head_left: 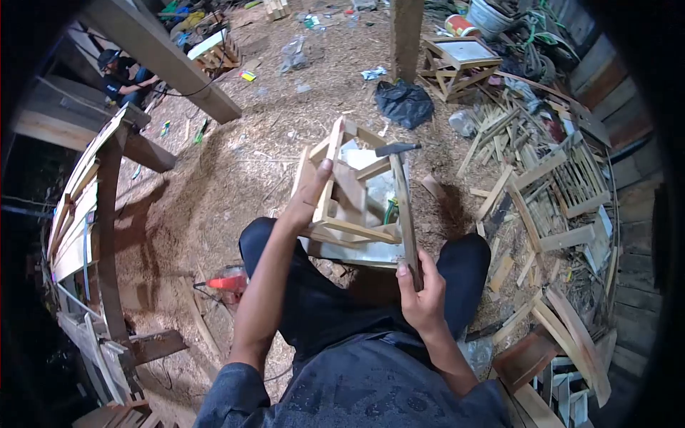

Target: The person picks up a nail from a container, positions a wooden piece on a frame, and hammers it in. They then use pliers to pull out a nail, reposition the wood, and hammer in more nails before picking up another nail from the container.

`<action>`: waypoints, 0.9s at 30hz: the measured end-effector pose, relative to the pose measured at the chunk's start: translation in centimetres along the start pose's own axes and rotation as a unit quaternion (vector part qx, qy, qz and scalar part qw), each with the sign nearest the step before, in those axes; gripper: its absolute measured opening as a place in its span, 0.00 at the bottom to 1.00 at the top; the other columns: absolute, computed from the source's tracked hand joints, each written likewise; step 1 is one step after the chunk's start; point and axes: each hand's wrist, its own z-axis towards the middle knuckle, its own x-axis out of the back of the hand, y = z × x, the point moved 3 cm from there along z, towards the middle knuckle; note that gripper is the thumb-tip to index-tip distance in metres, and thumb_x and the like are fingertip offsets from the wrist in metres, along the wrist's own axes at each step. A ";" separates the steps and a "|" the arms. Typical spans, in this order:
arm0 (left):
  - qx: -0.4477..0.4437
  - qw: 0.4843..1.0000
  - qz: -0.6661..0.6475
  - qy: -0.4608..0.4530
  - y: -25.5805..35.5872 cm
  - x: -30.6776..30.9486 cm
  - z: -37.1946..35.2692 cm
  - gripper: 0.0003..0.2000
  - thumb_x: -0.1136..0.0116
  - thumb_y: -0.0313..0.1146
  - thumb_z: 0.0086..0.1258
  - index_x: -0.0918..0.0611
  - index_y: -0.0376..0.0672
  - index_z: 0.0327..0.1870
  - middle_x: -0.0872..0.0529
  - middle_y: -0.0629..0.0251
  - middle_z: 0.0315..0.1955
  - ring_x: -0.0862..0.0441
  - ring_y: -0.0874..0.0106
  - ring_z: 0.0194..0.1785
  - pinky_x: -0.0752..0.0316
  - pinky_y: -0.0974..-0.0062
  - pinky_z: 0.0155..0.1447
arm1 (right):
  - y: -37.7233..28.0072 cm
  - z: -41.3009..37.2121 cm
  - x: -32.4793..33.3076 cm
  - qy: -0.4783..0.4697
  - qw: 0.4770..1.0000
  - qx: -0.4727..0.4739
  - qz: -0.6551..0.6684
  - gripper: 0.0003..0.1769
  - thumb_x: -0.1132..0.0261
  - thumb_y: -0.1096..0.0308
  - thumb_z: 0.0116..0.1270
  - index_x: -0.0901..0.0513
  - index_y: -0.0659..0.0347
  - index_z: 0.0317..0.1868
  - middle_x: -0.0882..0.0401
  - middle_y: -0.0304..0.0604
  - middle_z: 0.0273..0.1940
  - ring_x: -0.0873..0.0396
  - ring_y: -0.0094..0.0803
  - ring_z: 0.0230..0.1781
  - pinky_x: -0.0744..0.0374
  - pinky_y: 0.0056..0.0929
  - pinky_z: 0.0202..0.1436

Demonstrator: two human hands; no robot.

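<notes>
Above the dark shirt (371,389), right hand (422,299) grips a hammer (403,207), left hand (310,196) clasps a wooden crate (346,230).

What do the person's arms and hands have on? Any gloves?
No gloves: the left hand and right hand are both uncovered, and so are the forearms. The sleeves are short and dark blue-grey with faint speckles, part of one shirt. No watch, bracelet or ring shows.

Sawdust floor (214,185), timber post (407,36), scrap slats (542,178), perhaps plank wall (614,93).
</notes>
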 end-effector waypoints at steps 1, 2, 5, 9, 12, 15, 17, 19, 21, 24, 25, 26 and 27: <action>-0.040 0.999 -0.008 0.008 -0.4 -0.6 -0.1 0.31 0.61 0.62 0.74 0.18 0.39 0.36 0.22 0.69 0.24 0.25 0.79 0.27 0.30 0.81 0.30 | -0.3 -0.1 0.1 -0.012 1.000 -0.011 0.008 0.21 0.41 0.64 0.72 0.27 0.72 0.57 0.21 0.42 0.30 0.25 0.23 0.29 0.25 0.25 0.32; -0.038 0.999 -0.010 0.006 -1.4 -0.5 0.1 0.31 0.61 0.62 0.74 0.18 0.39 0.36 0.22 0.69 0.24 0.25 0.79 0.27 0.30 0.81 0.30 | -0.7 -0.3 0.2 -0.023 0.999 -0.021 0.014 0.21 0.42 0.64 0.72 0.27 0.72 0.57 0.22 0.43 0.30 0.25 0.23 0.29 0.26 0.26 0.32; -0.077 0.990 -0.088 -0.084 -4.2 -0.6 1.3 0.38 0.74 0.65 0.75 0.28 0.45 0.12 0.32 0.72 0.09 0.35 0.79 0.14 0.41 0.81 0.21 | -1.3 -1.7 0.2 -0.045 0.999 -0.024 0.012 0.20 0.42 0.65 0.72 0.27 0.73 0.57 0.22 0.44 0.30 0.25 0.25 0.28 0.26 0.26 0.32; -0.131 0.982 -0.129 -0.038 -5.3 -0.8 1.7 0.44 0.81 0.73 0.68 0.32 0.43 0.07 0.37 0.69 0.06 0.40 0.77 0.11 0.46 0.81 0.17 | -1.0 -3.1 -0.1 -0.061 0.998 -0.020 -0.005 0.20 0.42 0.66 0.72 0.27 0.72 0.57 0.23 0.44 0.29 0.25 0.24 0.27 0.26 0.25 0.31; -0.171 0.974 -0.144 -0.036 -5.5 -0.5 2.7 0.43 0.80 0.74 0.67 0.31 0.44 0.07 0.37 0.70 0.06 0.40 0.77 0.11 0.47 0.80 0.17 | -0.5 -3.1 -0.4 -0.062 0.997 -0.042 -0.003 0.19 0.43 0.66 0.72 0.26 0.72 0.57 0.23 0.43 0.29 0.26 0.22 0.27 0.27 0.25 0.31; -0.160 0.974 -0.160 0.024 -3.7 -0.6 1.9 0.43 0.81 0.73 0.68 0.30 0.44 0.09 0.34 0.71 0.08 0.38 0.79 0.12 0.45 0.82 0.18 | -0.4 -2.6 -0.7 -0.057 0.997 -0.059 0.005 0.19 0.43 0.66 0.72 0.26 0.71 0.57 0.23 0.42 0.28 0.28 0.21 0.27 0.27 0.24 0.30; -0.140 0.967 -0.190 0.094 -2.9 -0.9 1.4 0.41 0.79 0.71 0.70 0.26 0.43 0.15 0.31 0.73 0.10 0.35 0.80 0.13 0.42 0.85 0.18 | -0.4 -2.3 -1.0 -0.045 0.997 -0.058 0.013 0.19 0.42 0.66 0.72 0.26 0.71 0.57 0.23 0.41 0.28 0.28 0.20 0.27 0.27 0.24 0.30; -0.161 0.960 -0.193 0.122 -3.0 -1.3 1.2 0.39 0.74 0.69 0.72 0.25 0.42 0.19 0.27 0.70 0.13 0.31 0.80 0.17 0.36 0.83 0.23 | -0.6 -2.0 -1.1 -0.027 0.999 -0.036 0.024 0.18 0.42 0.68 0.71 0.27 0.69 0.57 0.27 0.30 0.28 0.34 0.12 0.22 0.34 0.15 0.24; -0.197 0.948 -0.180 0.175 -4.2 -1.8 1.0 0.34 0.68 0.63 0.75 0.22 0.39 0.26 0.21 0.66 0.19 0.24 0.78 0.24 0.29 0.77 0.31 | -0.7 -1.7 -1.1 -0.013 0.999 -0.032 0.017 0.19 0.40 0.66 0.71 0.26 0.70 0.56 0.25 0.34 0.29 0.30 0.16 0.26 0.30 0.18 0.29; -0.242 0.929 -0.174 0.222 -5.0 -3.5 -1.4 0.36 0.71 0.63 0.76 0.23 0.38 0.22 0.24 0.68 0.16 0.27 0.78 0.22 0.33 0.79 0.28 | 0.0 -0.7 -1.9 0.021 0.997 -0.047 0.050 0.21 0.34 0.65 0.67 0.25 0.69 0.54 0.21 0.38 0.35 0.25 0.20 0.34 0.25 0.21 0.38; -0.255 0.924 -0.144 0.246 -4.7 -4.2 -2.4 0.38 0.73 0.64 0.75 0.25 0.37 0.20 0.26 0.69 0.13 0.29 0.78 0.20 0.36 0.80 0.27 | -0.1 0.2 -2.4 0.019 0.997 -0.038 0.072 0.23 0.31 0.65 0.65 0.27 0.68 0.55 0.20 0.39 0.38 0.24 0.20 0.36 0.24 0.21 0.40; -0.250 0.927 -0.142 0.241 -4.7 -4.7 -3.1 0.38 0.73 0.64 0.75 0.25 0.37 0.20 0.26 0.69 0.13 0.29 0.78 0.20 0.36 0.80 0.27 | -0.1 0.8 -2.9 0.018 0.995 -0.027 0.095 0.26 0.28 0.66 0.63 0.29 0.68 0.56 0.20 0.40 0.42 0.23 0.21 0.38 0.24 0.21 0.43; -0.250 0.923 -0.163 0.243 -4.5 -5.1 -3.7 0.39 0.73 0.65 0.75 0.25 0.37 0.19 0.26 0.70 0.13 0.29 0.78 0.20 0.36 0.80 0.27 | 0.2 1.4 -3.6 0.020 0.995 -0.032 0.095 0.26 0.28 0.66 0.63 0.29 0.68 0.56 0.20 0.40 0.42 0.23 0.21 0.38 0.24 0.21 0.43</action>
